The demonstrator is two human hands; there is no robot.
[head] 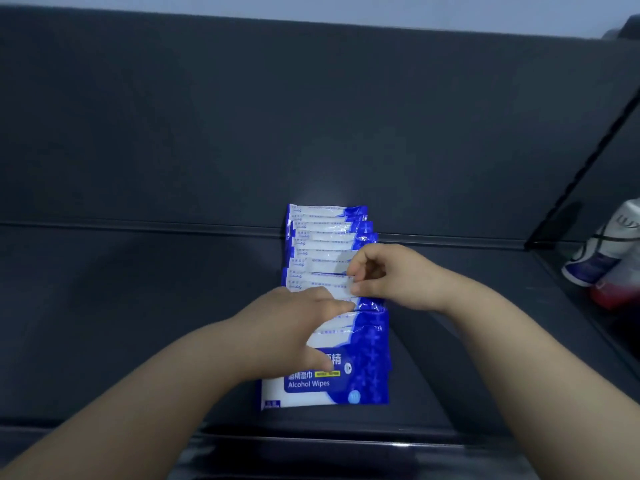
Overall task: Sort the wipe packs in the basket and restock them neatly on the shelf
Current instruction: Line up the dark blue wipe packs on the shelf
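The right hand pinches with curled fingers the edge of one pack in the middle of the row of blue and white plastic wipe packs. The left hand rests with straight fingers on the front packs. The row stands on the dark grey shelf.

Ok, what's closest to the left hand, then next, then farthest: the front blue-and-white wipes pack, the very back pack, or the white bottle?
1. Front blue-and-white plastic wipes pack: under the left hand, touching it.
2. Rearmost blue-and-white pack: row's back end, beyond the middle pack the right hand pinches.
3. White bottle: far right side.
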